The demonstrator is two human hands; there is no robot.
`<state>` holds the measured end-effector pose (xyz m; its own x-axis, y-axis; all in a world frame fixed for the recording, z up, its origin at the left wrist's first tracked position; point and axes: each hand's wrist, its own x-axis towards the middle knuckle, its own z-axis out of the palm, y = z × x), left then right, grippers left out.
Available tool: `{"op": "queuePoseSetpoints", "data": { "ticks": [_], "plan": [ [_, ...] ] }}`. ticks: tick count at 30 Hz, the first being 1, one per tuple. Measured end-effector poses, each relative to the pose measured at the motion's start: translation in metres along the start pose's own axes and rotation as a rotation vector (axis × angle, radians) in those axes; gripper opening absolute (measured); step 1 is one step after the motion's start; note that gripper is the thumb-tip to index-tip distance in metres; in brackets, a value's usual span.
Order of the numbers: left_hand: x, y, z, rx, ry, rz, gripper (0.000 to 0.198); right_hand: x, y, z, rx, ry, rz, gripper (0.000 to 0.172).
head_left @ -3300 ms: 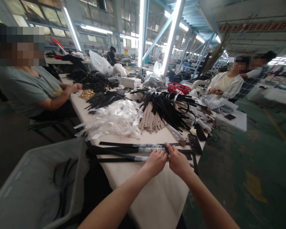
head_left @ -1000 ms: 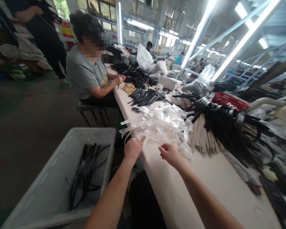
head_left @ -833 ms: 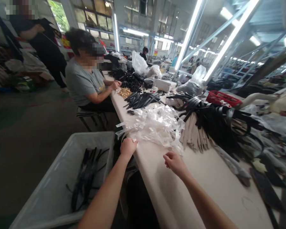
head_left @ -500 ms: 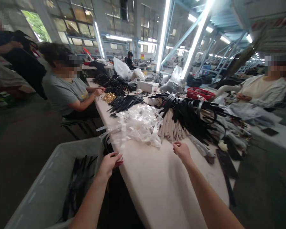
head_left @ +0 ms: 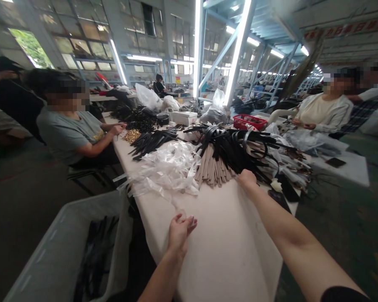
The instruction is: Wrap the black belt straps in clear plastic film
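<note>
Low over the near part of the table (head_left: pixel 220 251), our left hand (head_left: pixel 182 228) has its fingertips closed on what looks like a clear plastic strip (head_left: pixel 177 205), though blur hides its outline. Our right hand (head_left: pixel 248 179) is stretched out towards the table's right edge, at the near side of the heap of black straps (head_left: pixel 231 151); its fingers are hidden from us, so we cannot tell whether they grasp anything. Just left of it, beige straps (head_left: pixel 212 170) point their ends at the near edge, and beyond them the pile of clear plastic strips (head_left: pixel 170 163) spreads to the left edge, a few ends hanging over.

We judge this a gathering step, strip in one hand and strap sought with the other. The next move seems to call for parting one strap cleanly from its neighbours, without twisting the strip.
</note>
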<state>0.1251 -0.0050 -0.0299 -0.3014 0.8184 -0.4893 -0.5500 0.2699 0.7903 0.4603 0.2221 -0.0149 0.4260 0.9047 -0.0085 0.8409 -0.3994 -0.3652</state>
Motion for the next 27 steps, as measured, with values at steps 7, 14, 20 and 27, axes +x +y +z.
{"op": "queuePoseSetpoints", "data": {
  "ticks": [7, 14, 20, 27],
  "plan": [
    [-0.025, -0.01, -0.003, -0.089, -0.055, -0.258, 0.034, 0.011, 0.003, 0.008, -0.089, -0.065, -0.037, 0.04],
    [-0.041, -0.019, -0.006, -0.051, -0.113, -0.322, 0.027, 0.014, -0.005, 0.001, -0.056, -0.05, -0.045, 0.046],
    [-0.049, -0.023, -0.011, -0.031, -0.163, -0.334, 0.021, 0.001, -0.009, -0.016, -0.008, -0.005, -0.067, 0.033],
    [-0.048, -0.028, -0.012, 0.002, -0.189, -0.338, 0.022, -0.052, -0.014, -0.058, 0.137, 0.145, -0.196, 0.031]
  ]
}}
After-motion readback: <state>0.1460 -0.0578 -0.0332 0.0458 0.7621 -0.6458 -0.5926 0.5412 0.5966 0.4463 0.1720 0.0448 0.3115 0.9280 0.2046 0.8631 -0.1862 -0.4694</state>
